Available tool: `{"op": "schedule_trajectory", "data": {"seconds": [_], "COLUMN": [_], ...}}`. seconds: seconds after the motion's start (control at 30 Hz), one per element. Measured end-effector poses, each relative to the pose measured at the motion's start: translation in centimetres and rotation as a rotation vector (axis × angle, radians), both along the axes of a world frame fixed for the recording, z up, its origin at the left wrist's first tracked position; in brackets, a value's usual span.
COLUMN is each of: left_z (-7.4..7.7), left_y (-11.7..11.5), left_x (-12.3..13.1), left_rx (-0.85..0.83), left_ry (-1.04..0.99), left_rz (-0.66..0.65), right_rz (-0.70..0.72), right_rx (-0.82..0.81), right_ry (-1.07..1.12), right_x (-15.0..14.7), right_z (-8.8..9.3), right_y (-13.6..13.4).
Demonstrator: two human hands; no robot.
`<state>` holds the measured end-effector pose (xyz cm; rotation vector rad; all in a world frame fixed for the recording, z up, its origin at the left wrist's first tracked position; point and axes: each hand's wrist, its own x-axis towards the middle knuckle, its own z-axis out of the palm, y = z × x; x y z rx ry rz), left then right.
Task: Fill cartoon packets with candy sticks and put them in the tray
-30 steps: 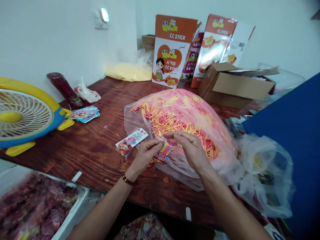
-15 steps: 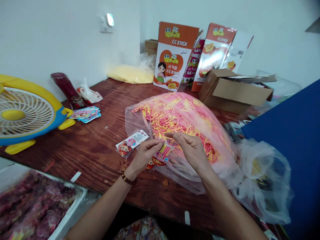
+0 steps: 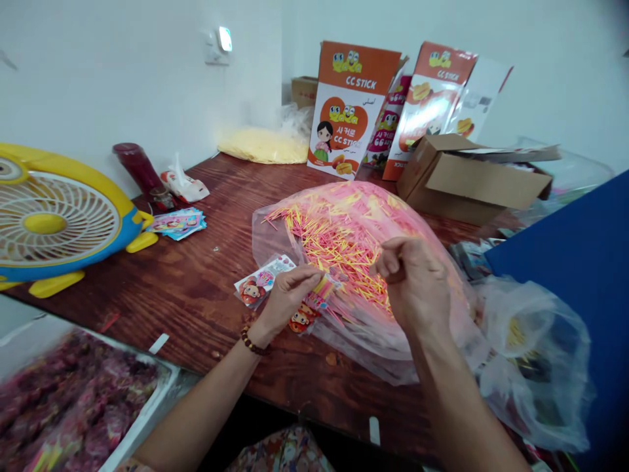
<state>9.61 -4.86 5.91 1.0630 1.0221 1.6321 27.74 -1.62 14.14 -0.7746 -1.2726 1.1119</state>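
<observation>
My left hand (image 3: pixel 287 298) pinches a small clear printed packet (image 3: pixel 322 292) with pink and yellow sticks inside it. Just below that hand a printed red-haired cartoon face (image 3: pixel 301 319) shows; whether it belongs to the same packet I cannot tell. My right hand (image 3: pixel 417 285), fingers curled in, is raised to the right of the packet and apart from it. Whatever those fingers may hold is hidden. Behind both hands lies a large clear bag of thin pink and yellow sticks (image 3: pixel 339 242), its mouth spread toward the left. A small stack of printed bags (image 3: pixel 260 282) lies left of it.
A yellow and blue fan (image 3: pixel 63 223) stands at left, near printed sachets (image 3: pixel 179 223), a tissue pack (image 3: pixel 184 187) and a dark red bottle (image 3: pixel 137 167). Printed cartons (image 3: pixel 351 111) and an open cardboard box (image 3: pixel 457 177) stand behind. A white crate (image 3: pixel 167 387) holds wrapped packets at lower left.
My right hand has moved away from the packet, to the right and up, and its fingers have curled in. My left hand still holds the packet. The whole view has shifted slightly.
</observation>
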Motion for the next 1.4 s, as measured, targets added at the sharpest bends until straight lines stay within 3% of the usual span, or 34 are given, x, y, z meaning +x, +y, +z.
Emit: {"op": "schedule_trajectory", "data": {"seconds": [0.17,0.3,0.43,0.7,0.8,0.93,1.1,1.2,1.3,1.4], "left_z": [0.5,0.1,-0.4,-3.0,-3.9,-4.3,-5.4,-6.7,-7.6,-7.6], "left_y": [-0.2,-0.2,-0.2,-5.1,-5.4,-2.9,-1.1,-1.3,-1.5,-1.4], "left_x": [0.0,0.2,0.0,-1.3,-1.9,-2.4,-1.5,-0.7,-0.5,-1.1], "left_rx": [0.055,0.005,-0.041,-0.133,-0.181,-0.150,-0.009,-0.016,-0.060,-0.065], "left_ry": [0.089,0.098,0.139,0.457,0.480,0.569,1.035,1.246,1.308,1.292], "left_rz": [0.013,0.039,0.035,0.106,0.110,0.140,0.085,0.043,0.055,0.049], "right_rz": [0.089,0.227,0.220,0.421,0.486,0.273,0.098,-0.001,-0.091,-0.235], "right_rx": [-0.167,-0.185,-0.142,-0.134,-0.191,-0.240,-0.287,-0.218,-0.178,-0.330], "right_ry": [-0.233,-0.290,-0.371,-0.631,-0.621,-0.615,-0.922,-1.027,-1.124,-1.395], "right_x": [0.1,-0.8,-1.7,-1.8,-2.2,-2.3,-1.2,0.3,3.5,8.9], "right_z": [-3.7,-5.5,-6.6,-9.4,-10.4,-12.1,-13.2,-12.3,-10.6,-8.8], "right_y": [0.1,-0.2,-0.5,-2.7,-2.4,1.2,4.1,3.7,3.8,4.7]}}
